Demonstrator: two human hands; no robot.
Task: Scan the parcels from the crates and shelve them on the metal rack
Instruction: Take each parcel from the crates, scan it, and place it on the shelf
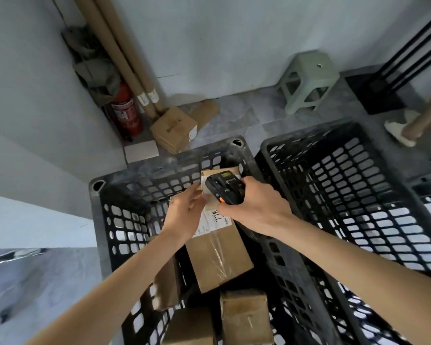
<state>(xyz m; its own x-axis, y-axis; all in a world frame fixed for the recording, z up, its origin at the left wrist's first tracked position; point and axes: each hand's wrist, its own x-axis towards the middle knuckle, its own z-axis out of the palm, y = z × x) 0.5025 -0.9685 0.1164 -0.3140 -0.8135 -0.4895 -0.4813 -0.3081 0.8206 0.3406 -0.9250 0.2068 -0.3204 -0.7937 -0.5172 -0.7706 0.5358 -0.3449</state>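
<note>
- While your right hand [256, 207] wraps around the black handheld scanner [224, 189], its casing hides the far end of the long cardboard parcel [219, 252] beneath it.
- Your left hand [184, 215] pinches that parcel's upper left edge, fingers curled on the cardboard; your palm covers part of the white shipping label [213, 220].
- On the label you can read handwritten digits, seemingly "78" turned sideways; the printed lines are too small to make out.
- The parcel leans inside the left black crate [125, 202], above other brown boxes [244, 317] cut off by the bottom edge.
- The right black crate [353, 185] runs out of view, so its floor is barely seen.
- Against the wall, a red fire extinguisher [127, 113] is half hidden by cardboard tubes [125, 58]; its label is unreadable.
</note>
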